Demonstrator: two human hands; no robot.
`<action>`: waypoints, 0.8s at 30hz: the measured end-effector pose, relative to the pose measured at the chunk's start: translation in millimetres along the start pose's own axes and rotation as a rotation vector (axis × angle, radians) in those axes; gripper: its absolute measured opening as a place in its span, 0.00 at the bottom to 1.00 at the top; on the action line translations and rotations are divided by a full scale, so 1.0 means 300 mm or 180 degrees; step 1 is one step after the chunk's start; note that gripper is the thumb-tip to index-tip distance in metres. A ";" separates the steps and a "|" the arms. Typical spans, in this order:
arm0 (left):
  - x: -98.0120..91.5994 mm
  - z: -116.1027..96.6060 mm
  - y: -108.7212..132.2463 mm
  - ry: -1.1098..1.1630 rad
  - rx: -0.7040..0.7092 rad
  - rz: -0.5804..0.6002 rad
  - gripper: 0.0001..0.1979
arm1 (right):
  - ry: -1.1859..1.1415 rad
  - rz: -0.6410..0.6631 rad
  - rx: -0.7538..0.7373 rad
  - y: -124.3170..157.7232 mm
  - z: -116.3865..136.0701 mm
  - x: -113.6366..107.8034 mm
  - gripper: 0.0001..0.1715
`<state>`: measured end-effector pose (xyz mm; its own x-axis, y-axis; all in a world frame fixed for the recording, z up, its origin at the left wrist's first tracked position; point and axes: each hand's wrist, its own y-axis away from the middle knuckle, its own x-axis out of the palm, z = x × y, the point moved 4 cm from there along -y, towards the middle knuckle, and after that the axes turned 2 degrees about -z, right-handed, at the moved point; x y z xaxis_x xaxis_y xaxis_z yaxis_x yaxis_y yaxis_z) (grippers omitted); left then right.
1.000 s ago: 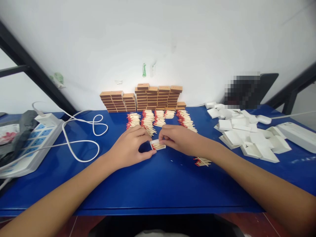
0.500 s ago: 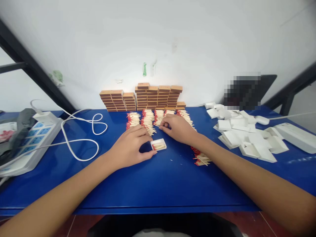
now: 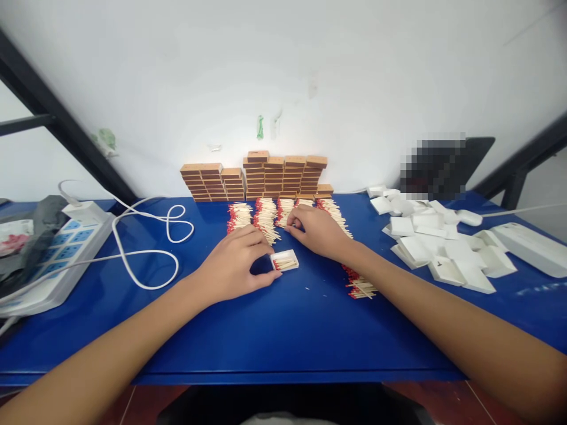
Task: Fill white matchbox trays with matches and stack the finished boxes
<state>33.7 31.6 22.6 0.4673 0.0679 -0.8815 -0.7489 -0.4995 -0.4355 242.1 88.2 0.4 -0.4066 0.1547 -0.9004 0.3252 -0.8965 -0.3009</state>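
Note:
My left hand grips a small white matchbox tray between thumb and fingers, flat on the blue table. Several red-tipped matches lie inside the tray. Just beyond it, my right hand is pinched at the near edge of a match pile; the fingers partly hide the matches they hold. More match piles line up beside it, one behind my left hand and another past my right. Another heap of matches shows partly under my right forearm.
Stacked matchboxes stand against the wall. White empty trays are heaped on the right, near a white power strip. At left are a looped white cable, a multi-socket strip and a grey bag.
Both hands stay almost in place, the left at the tray and the right at the match pile. The camera view has shifted very slightly.

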 end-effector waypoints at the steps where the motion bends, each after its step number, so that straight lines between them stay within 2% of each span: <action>1: -0.001 0.000 0.000 0.0006 -0.0001 0.0003 0.12 | 0.0017 0.0013 0.0003 0.000 -0.001 -0.001 0.05; 11: 0.001 0.002 -0.002 0.0026 0.0020 0.0013 0.11 | 0.0202 0.0329 -0.0050 0.008 -0.019 -0.001 0.10; 16: 0.002 0.008 -0.002 0.0014 -0.0014 0.0018 0.12 | 0.0077 0.0475 -0.0060 0.045 -0.034 -0.060 0.09; 20: -0.001 0.007 0.000 0.0003 0.0019 -0.0087 0.12 | -0.0383 0.0704 -0.0292 0.088 0.002 -0.115 0.11; 24: 0.002 0.008 -0.001 0.0019 -0.0032 0.0020 0.12 | -0.0629 0.0953 -0.0623 0.125 0.066 -0.114 0.10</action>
<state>32.9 33.8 21.8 0.4653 0.0595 -0.8831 -0.7471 -0.5086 -0.4279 251.4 41.2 26.0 -0.4194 -0.2010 -0.8853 0.6026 -0.7910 -0.1059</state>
